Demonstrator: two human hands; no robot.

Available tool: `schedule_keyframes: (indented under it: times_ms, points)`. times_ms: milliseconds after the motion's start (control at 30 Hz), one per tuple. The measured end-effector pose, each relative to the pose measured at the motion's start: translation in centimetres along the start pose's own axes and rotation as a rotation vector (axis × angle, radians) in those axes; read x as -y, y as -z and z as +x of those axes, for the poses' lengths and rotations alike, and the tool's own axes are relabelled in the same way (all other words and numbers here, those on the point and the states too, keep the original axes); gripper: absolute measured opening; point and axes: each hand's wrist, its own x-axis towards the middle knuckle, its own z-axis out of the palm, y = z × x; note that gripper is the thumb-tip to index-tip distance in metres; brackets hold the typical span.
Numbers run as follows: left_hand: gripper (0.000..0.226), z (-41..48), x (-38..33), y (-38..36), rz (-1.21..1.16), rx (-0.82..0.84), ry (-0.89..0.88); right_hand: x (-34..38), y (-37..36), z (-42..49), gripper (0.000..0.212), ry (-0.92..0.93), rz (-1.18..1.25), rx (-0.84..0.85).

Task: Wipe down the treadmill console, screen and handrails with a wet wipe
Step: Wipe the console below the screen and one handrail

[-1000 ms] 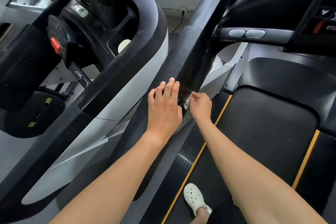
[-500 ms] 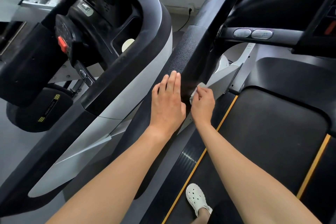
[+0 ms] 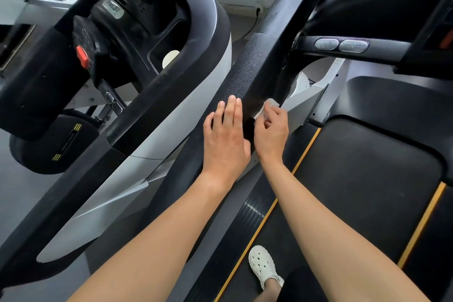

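A black textured handrail (image 3: 252, 68) runs diagonally from the upper right down to the lower left of the head view. My left hand (image 3: 226, 140) rests flat on its top, fingers straight and together. My right hand (image 3: 270, 131) pinches a small white wet wipe (image 3: 266, 108) and presses it against the rail's right side, just beside the left fingertips. The treadmill's console (image 3: 382, 7) sits at the upper right, with two oval grip sensors (image 3: 342, 44) on a crossbar below it.
A neighbouring treadmill (image 3: 171, 81) with a red stop button (image 3: 82, 56) fills the left side. The black running belt (image 3: 367, 179) with yellow edge stripes lies at the right. A foot in a white clog (image 3: 263, 265) stands on the side rail at the bottom.
Both hands have slid up the handrail toward the console, the right one carrying the wipe along the rail's side. More of the wipe shows beyond the right fingers.
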Motion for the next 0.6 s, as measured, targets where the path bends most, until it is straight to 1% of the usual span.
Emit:
schedule_keyframes:
  times_ms: [33, 133, 200, 300, 400, 533, 600]
  points:
    - [0.089, 0.0, 0.0, 0.0, -0.001, -0.003, 0.001, -0.7, 0.2, -0.2, 0.029, -0.026, -0.036, 0.029]
    - [0.089, -0.1, -0.1, 0.0, 0.006, -0.003, 0.003, -3.0, 0.6, -0.2, 0.03, -0.243, -0.137, 0.163]
    - [0.089, -0.1, -0.2, -0.1, 0.013, -0.008, 0.007, -3.7, 0.7, 0.1, 0.031, -0.285, -0.144, 0.202]
    - [0.087, 0.0, -0.4, 0.1, 0.01, -0.007, 0.018, -2.1, 0.7, 0.5, 0.025, -0.235, -0.054, 0.14]
    - [0.083, 0.2, -0.9, 0.4, 0.004, -0.015, 0.038, 0.7, 0.5, 1.2, 0.026, -0.116, 0.059, 0.049]
    - [0.081, 0.3, -1.4, 0.5, -0.004, -0.016, 0.069, 1.4, 0.0, 1.8, 0.031, 0.021, 0.028, 0.006]
    - [0.081, 0.3, -1.6, 0.5, -0.005, -0.014, 0.074, 0.2, 0.2, 1.6, 0.034, 0.027, -0.001, 0.031]
